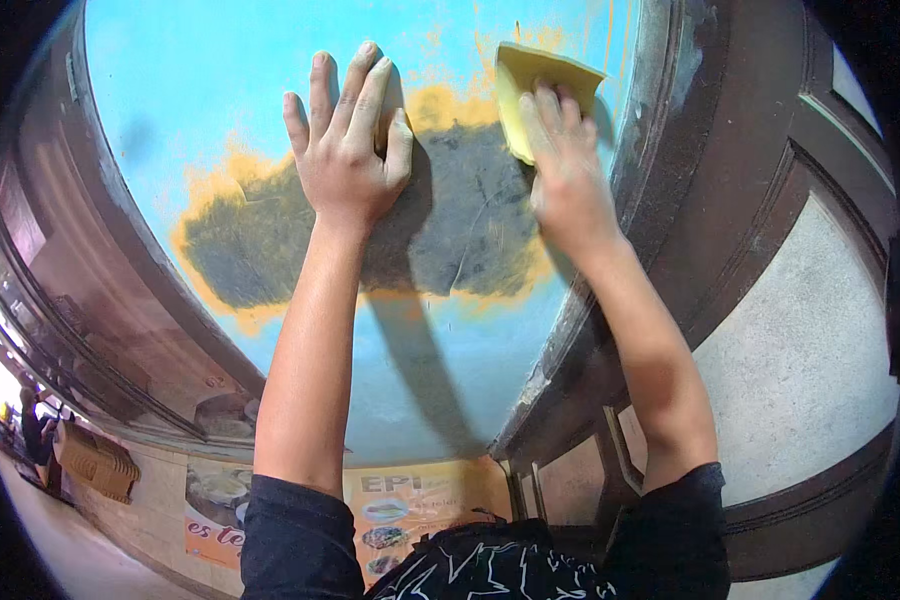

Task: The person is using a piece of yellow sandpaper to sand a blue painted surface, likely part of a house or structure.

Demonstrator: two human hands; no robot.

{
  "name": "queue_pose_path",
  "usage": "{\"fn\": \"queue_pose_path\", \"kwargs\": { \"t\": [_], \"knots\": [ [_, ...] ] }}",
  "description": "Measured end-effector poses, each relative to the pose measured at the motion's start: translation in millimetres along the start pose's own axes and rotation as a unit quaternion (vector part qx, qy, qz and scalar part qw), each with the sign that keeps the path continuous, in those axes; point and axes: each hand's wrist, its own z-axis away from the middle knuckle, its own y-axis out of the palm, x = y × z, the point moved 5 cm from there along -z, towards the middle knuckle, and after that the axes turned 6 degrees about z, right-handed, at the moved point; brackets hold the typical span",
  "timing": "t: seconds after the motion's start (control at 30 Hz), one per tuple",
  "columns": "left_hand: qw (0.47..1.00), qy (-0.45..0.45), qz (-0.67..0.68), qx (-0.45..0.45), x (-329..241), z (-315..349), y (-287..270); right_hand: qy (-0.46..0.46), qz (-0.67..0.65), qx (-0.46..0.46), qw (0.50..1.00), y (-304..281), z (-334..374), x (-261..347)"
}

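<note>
My left hand (353, 165) lies flat on a light blue painted surface (190, 70), fingers spread, over the upper edge of a dark grey patch (470, 220). A ragged orange-yellow border surrounds that patch. To its upper right, my right hand (573, 190) presses a sheet of yellow sandpaper (515, 85) against the surface. The sheet curls up at its top and left edges, and its underside is hidden. Pale dust coats the fingers of my left hand. Slight blur softens my right hand and its fingertips.
Worn dark wooden trim (660, 190) borders the blue surface on the right, beside dark-framed panels with a mottled grey-white face (800, 350). Brown framing (120, 240) runs along the left. Low down are an orange printed banner (430, 490) and a brown slatted object (95, 460).
</note>
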Motion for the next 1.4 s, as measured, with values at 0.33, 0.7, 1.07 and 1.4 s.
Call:
{"fn": "queue_pose_path", "kwargs": {
  "t": [0.33,0.7,1.07,1.4],
  "knots": [
    [1.0,0.007,0.009,-0.012,2,2,2,-0.02,0.039,-0.044,0.998,-11,-28,-26],
    [1.0,0.013,0.007,-0.007,1,0,-3,-0.033,-0.022,0.012,0.999,0,-8,18],
    [1.0,0.001,0.01,-0.001,10,1,1,-0.046,-0.06,0.038,0.996,9,-2,40],
    [1.0,0.005,0.017,-0.009,12,0,-3,-0.018,-0.002,-0.048,0.999,-3,-26,2]
  ]
}}
